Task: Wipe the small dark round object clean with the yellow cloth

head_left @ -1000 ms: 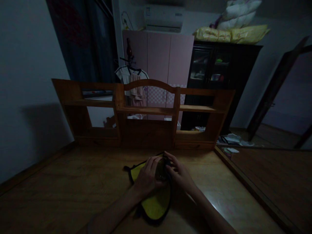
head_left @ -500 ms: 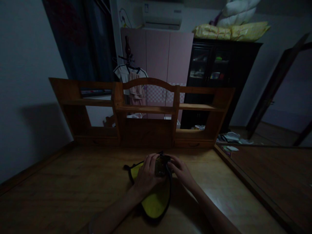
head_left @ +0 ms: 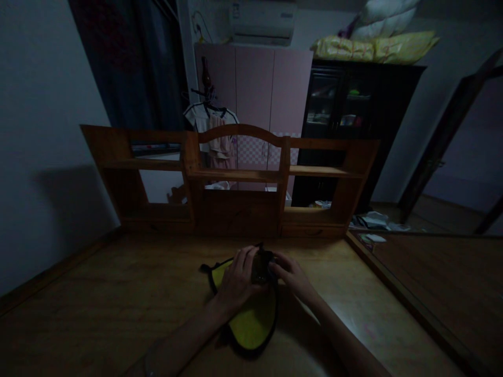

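A yellow case with a black edge (head_left: 253, 327) lies opened out on the wooden surface, its inner side up. Over its upper part, a small dark, shiny object (head_left: 260, 268) sits between my two hands; it is too dim to tell its kind. My left hand (head_left: 238, 280) wraps round the object's left side with bent fingers. My right hand (head_left: 290, 272) is closed at the object's right side, thumb and fingers pinching near the case's black edge. What lies under the fingers is hidden. A black tab (head_left: 205, 268) sticks out from the case's left corner.
A wooden shelf unit (head_left: 236, 175) stands along the back of the wooden surface (head_left: 98, 293). On the left is a wall (head_left: 43, 157). A raised wooden rim (head_left: 393, 290) runs down the right side. Beyond stand a pink wardrobe (head_left: 253, 89) and a dark cabinet (head_left: 387, 115).
Both hands stay almost where they were around the dark object. The view has shifted very slightly; the case lies as before.
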`<state>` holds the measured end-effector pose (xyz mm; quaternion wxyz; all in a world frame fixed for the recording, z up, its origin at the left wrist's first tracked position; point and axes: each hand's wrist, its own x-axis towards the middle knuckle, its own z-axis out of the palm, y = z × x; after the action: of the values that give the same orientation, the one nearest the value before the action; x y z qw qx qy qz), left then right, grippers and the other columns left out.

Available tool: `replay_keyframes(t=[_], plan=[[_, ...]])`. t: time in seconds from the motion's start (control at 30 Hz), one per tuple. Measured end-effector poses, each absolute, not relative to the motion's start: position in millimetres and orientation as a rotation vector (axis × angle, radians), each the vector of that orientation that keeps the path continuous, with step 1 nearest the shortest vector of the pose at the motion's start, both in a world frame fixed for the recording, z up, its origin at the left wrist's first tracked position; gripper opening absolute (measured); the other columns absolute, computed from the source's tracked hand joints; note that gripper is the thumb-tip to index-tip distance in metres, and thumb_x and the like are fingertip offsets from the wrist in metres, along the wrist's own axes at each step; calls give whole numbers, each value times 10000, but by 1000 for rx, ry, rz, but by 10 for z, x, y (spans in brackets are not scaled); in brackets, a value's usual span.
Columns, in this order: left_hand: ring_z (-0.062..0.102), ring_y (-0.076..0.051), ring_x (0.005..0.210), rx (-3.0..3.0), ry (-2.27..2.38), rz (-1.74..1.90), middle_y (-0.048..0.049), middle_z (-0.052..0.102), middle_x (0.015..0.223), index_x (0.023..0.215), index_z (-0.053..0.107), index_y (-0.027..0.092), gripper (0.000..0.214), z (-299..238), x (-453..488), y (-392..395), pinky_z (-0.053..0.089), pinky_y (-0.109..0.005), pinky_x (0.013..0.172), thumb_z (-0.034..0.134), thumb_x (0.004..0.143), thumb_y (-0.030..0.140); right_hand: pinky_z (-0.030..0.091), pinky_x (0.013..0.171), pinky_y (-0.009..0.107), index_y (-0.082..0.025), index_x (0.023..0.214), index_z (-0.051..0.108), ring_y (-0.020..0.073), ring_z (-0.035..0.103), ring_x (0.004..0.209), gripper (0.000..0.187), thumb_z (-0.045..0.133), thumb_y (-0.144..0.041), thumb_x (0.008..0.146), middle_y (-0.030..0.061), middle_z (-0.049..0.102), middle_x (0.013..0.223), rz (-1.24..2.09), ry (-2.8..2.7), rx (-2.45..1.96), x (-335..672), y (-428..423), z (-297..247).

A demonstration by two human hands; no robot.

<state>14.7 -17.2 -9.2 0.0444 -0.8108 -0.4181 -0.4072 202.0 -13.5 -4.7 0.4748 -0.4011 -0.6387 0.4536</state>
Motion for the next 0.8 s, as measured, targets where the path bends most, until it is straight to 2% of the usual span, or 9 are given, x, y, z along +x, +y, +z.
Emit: replay_keyframes(t=[0.2,0.4,0.53,0.8], plan=[[455,-320,1191,-2511,-1175,-1190,-139,456,1293,1339,314,188,802,-146,116,-161,457,-455,944,750,691,368,518,762,350,-229,1158,584,226,630,921,391,619,-375,798,67,670,1041,1176,-1522,-921,2017,-116,-94],[464,-293,1168,-2504,-1099,-1194,-136,457,1285,1304,334,183,660,-121,96,-176,462,-450,925,676,771,370,519,716,348,-237,1179,561,221,641,860,465,650,-431,766,53,680,952,1383,-1391,-972,2013,-116,-104],[464,-290,1155,-2485,-1155,-1253,-133,450,1273,1284,352,184,649,-96,111,-186,465,-442,916,688,758,360,500,761,329,-223,1136,608,220,634,930,419,663,-410,765,61,667,1060,1511,-1304,-906,2002,-203,20],[473,-282,1131,-2458,-1134,-1437,-130,449,1244,1239,371,186,693,-59,121,-177,454,-457,926,754,692,371,505,766,299,-187,1006,668,198,636,910,304,674,-357,754,66,680,1027,1710,-1153,-791,1994,-210,59]])
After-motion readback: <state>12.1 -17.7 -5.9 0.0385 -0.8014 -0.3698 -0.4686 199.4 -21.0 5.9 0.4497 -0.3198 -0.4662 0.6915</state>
